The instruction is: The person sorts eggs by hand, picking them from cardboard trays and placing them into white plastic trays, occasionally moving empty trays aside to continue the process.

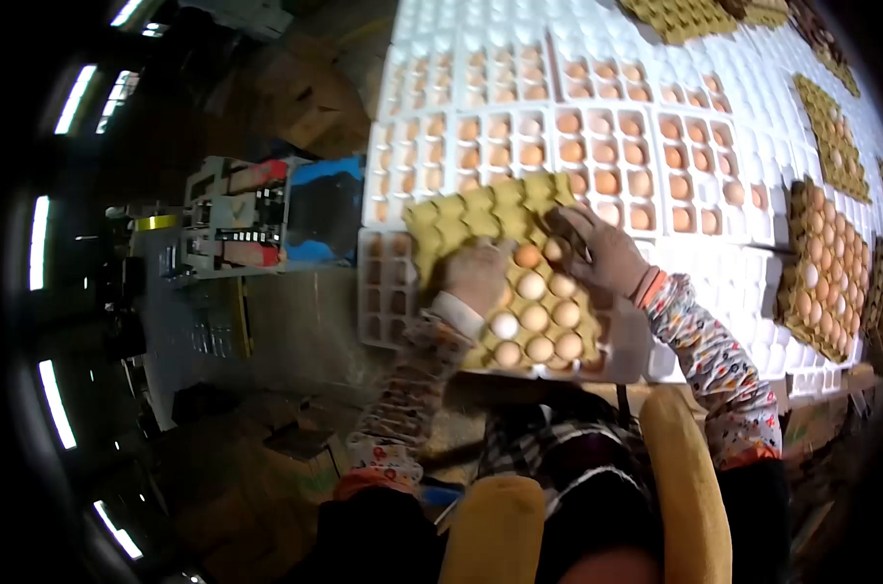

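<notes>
A yellow-green pulp egg tray (475, 209) lies over the white foam trays at the near edge. Its near cups hold several brown and pale eggs (534, 317), while cups along its far side are bare. My gloved left hand (475, 275) is closed low over the tray's left-middle cups; its fingertips and anything in them are hidden. My gloved right hand (605, 255) reaches in from the right, its fingers and thumb curled around an egg (555, 249) at the tray's right side. Another brown egg (528, 256) sits between the hands.
White foam trays (548, 105) with square cells, many holding eggs, cover the table. A full pulp tray of eggs (823, 273) stands at the right, with another pulp tray (830, 136) beyond. Left of the table is a machine with a blue-edged dark top (324, 209).
</notes>
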Demonstrator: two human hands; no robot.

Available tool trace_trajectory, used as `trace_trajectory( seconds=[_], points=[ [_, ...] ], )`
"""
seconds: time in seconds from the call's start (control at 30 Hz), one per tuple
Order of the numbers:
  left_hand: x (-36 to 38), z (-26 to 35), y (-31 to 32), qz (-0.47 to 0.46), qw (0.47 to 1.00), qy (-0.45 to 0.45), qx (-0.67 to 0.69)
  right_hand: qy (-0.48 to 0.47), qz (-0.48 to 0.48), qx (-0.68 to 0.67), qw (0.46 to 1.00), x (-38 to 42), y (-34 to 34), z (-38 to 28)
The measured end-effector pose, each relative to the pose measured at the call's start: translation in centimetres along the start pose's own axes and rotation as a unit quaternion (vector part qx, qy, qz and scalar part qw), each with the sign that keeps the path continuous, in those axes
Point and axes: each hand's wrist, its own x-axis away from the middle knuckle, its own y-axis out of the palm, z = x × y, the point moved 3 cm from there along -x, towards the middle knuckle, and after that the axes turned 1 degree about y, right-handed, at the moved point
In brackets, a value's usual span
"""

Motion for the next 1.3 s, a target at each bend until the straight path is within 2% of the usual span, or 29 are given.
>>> trace_trajectory(
  seconds=[0.03,0.07,0.1,0.17,0.2,0.23,0.3,0.37,0.43,0.47,0.53,0.57,0.6,0.67,0.7,0.73,0.77,0.8,0.83,0.9,0.93,0.97,1.0,1.03,1.1,1.17,1.23,1.27,1.3],
  points=[
    [-0.4,-0.2,0.4,-0.009,1.000,-0.007,-0.014,0.077,-0.093,-0.001,0.993,-1.2,1.1,-0.1],
    [0.0,-1.0,0.5,0.033,0.998,0.025,0.053,0.020,-0.032,-0.052,0.998,-1.5,3.0,1.4],
    [0.8,-1.8,-0.4,0.037,0.989,0.024,0.144,0.096,-0.044,-0.061,0.993,-1.9,2.5,0.2],
    [2.8,-3.6,-1.6,0.159,0.929,0.017,0.334,0.050,-0.084,0.085,0.992,-1.5,3.3,0.0],
    [3.2,-4.4,-0.8,0.152,0.796,-0.042,0.585,0.018,-0.087,0.142,0.986,-0.9,3.8,-0.3],
    [3.2,-4.9,0.5,0.125,0.593,-0.092,0.790,0.009,-0.086,0.152,0.985,-0.5,3.9,-0.7],
    [2.3,-6.4,2.2,0.129,0.492,-0.110,0.854,0.045,-0.094,0.102,0.989,-0.9,2.2,-2.2],
    [1.9,-5.6,1.7,0.020,0.773,0.021,0.634,0.125,0.009,-0.092,0.988,-0.5,1.7,-3.1],
    [2.5,-3.2,1.1,-0.016,0.963,0.092,0.253,0.299,0.123,-0.531,0.783,0.2,3.5,-0.6],
    [2.8,-2.0,0.8,-0.013,0.989,0.135,0.065,0.283,0.094,-0.490,0.819,-0.4,3.5,-0.5],
    [2.5,-2.1,2.2,0.029,0.981,0.188,0.033,0.320,-0.053,-0.329,0.887,-1.2,4.0,-0.8],
    [2.3,-2.4,3.0,0.054,0.976,0.212,0.025,0.164,-0.070,-0.053,0.983,-2.5,3.9,-3.1],
    [2.7,-2.4,3.0,0.078,0.969,0.233,0.021,0.140,-0.062,0.027,0.988,-3.0,4.3,-4.3],
    [3.7,-3.7,1.1,0.065,0.948,0.171,0.259,0.113,-0.082,0.111,0.984,-3.7,4.7,-4.0],
    [4.1,-4.4,0.2,0.056,0.916,0.138,0.371,0.115,-0.109,0.113,0.981,-4.1,5.2,-2.7],
    [4.5,-5.1,1.3,0.043,0.789,0.057,0.610,0.120,-0.135,0.114,0.977,-4.2,5.6,-1.6],
    [4.4,-5.4,2.8,-0.020,0.599,-0.019,0.800,0.112,-0.167,0.151,0.968,-4.0,5.3,-3.4],
    [5.0,-5.6,1.9,-0.016,0.478,-0.025,0.878,0.122,-0.200,0.176,0.956,-3.7,5.2,-4.7],
    [4.5,-5.6,2.0,0.016,0.454,-0.005,0.891,0.123,-0.190,0.157,0.961,-3.6,5.8,-4.1],
    [3.5,-4.8,0.4,-0.051,0.528,0.015,0.847,0.036,-0.116,0.116,0.986,-4.1,4.4,-6.4],
    [1.7,-4.1,1.0,-0.038,0.621,0.066,0.780,-0.064,-0.042,0.180,0.981,-3.5,7.1,-2.2],
    [0.8,-2.8,1.8,-0.017,0.702,0.127,0.700,-0.031,-0.101,0.200,0.974,-3.4,6.0,-2.8],
    [1.8,-1.7,0.3,0.051,0.861,0.133,0.488,0.045,-0.065,0.120,0.990,-3.0,4.5,-3.5],
    [2.4,-0.5,-2.5,0.137,0.952,0.135,0.238,0.110,-0.019,0.045,0.993,-2.3,2.9,-3.6],
    [2.1,1.5,-3.4,0.020,0.992,0.120,0.027,0.307,0.046,-0.370,0.876,1.6,0.9,-2.0],
    [1.2,2.9,-2.0,-0.015,0.989,0.139,-0.052,0.265,0.081,-0.607,0.745,4.7,-0.3,-1.1],
    [0.5,3.3,-1.9,-0.041,0.983,0.161,-0.072,0.283,0.042,-0.482,0.828,5.0,-0.8,-1.1],
    [0.3,3.1,-2.2,-0.022,0.982,0.179,-0.058,0.350,-0.067,-0.340,0.871,4.4,-1.5,-2.4],
    [0.3,2.7,-2.2,-0.006,0.980,0.193,-0.044,0.160,-0.028,-0.139,0.977,3.2,-0.6,-3.0]
  ],
)
